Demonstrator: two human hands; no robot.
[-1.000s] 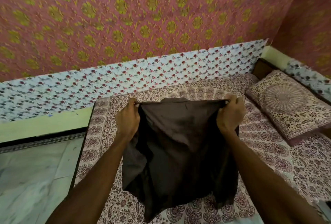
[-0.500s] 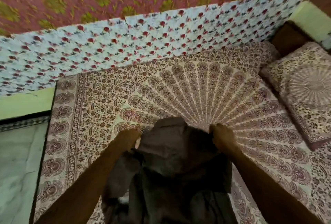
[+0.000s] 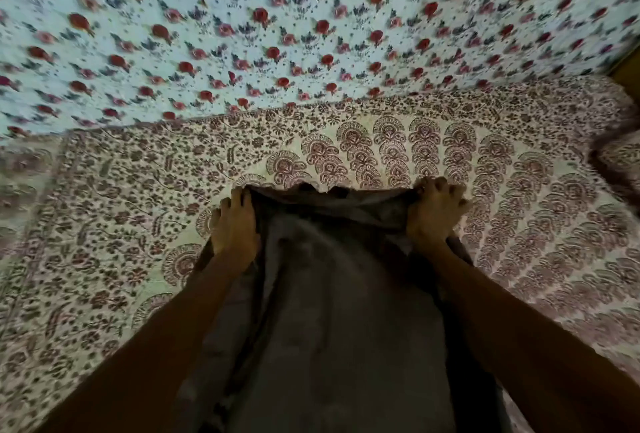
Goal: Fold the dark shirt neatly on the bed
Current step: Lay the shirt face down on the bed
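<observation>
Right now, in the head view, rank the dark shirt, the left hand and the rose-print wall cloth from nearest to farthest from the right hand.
1. dark shirt: gripped by the right hand.
2. left hand: across the shirt's top edge.
3. rose-print wall cloth: beyond the bedspread, farthest.

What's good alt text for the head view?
Two bare hands, left hand and right hand, each grip the top edge of a dark shirt spread on a bed's patterned sheet. A floral cloth runs along behind it.

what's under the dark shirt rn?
The dark shirt lies on the patterned bedsheet, which shows all around it. Left hand and right hand grip its far edge. Beneath is covered.
</observation>
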